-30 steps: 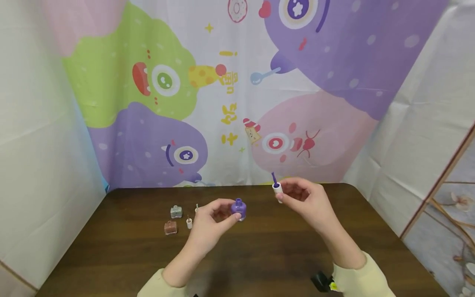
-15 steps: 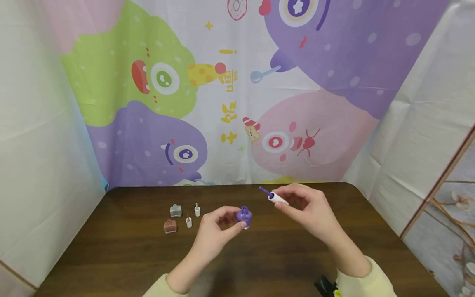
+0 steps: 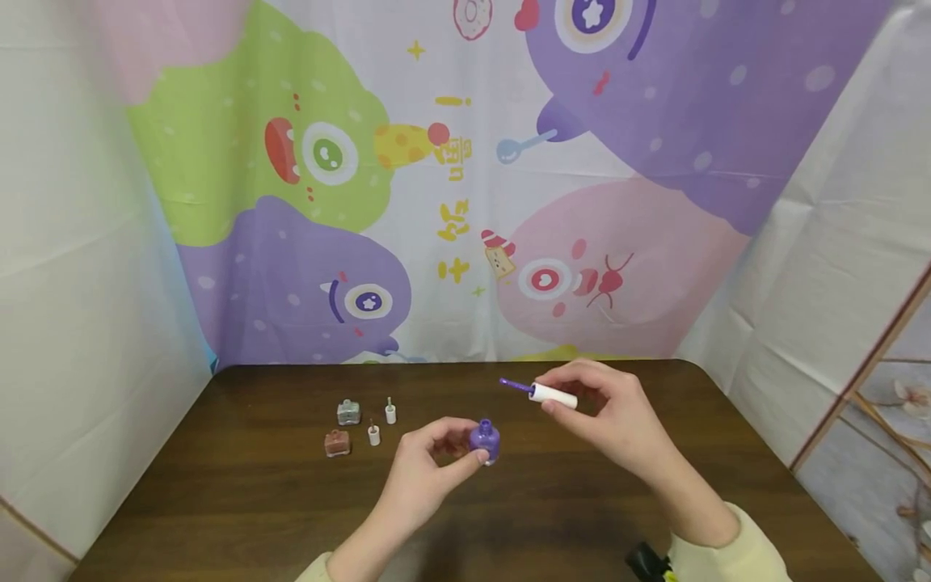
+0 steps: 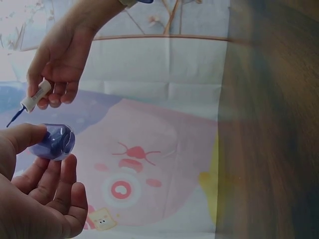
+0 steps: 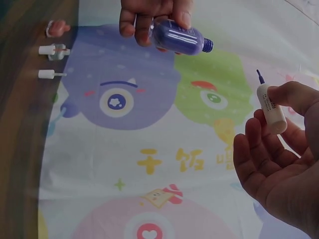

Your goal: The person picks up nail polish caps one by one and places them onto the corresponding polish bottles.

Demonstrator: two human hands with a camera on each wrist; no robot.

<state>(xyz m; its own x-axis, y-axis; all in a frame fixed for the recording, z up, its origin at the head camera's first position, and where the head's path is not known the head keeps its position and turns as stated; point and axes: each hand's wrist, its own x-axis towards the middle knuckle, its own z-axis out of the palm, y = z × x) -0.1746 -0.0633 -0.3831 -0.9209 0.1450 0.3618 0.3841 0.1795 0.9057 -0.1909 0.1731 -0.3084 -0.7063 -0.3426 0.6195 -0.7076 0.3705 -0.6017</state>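
An uncapped purple bottle (image 3: 485,440) rests nearly upright in a person's gripping left hand (image 3: 427,470), near the right hand (image 3: 613,414), which pinches a white brush cap (image 3: 554,396).

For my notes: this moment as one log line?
left hand: purple bottle, uncapped; right hand: white brush cap; table: silver bottle, brown bottle, two caps
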